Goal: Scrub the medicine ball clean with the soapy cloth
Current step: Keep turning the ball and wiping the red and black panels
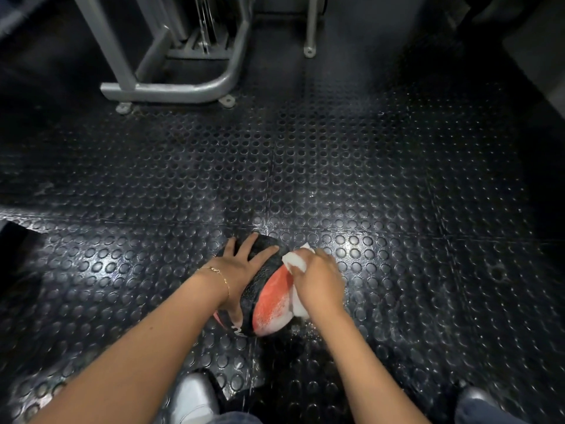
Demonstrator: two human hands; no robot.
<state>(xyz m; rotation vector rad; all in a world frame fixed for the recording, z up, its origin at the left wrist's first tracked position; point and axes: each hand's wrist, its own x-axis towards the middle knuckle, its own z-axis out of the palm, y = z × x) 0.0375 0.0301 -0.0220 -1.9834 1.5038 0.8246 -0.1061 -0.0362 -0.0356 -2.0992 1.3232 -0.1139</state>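
Observation:
A black and red medicine ball (269,296) sits on the studded rubber floor in front of me, its red panel streaked with white suds. My left hand (240,264) lies flat on the ball's top left side, fingers spread over the black part. My right hand (319,280) grips a white cloth (295,261) and holds it against the ball's right side. Part of the cloth pokes out above my fingers, and more shows below my palm.
A grey metal machine frame (171,87) is bolted to the floor at the back left, and a thin post (310,26) stands behind it. My shoes (191,396) are at the bottom edge. The floor (397,209) near the ball looks wet.

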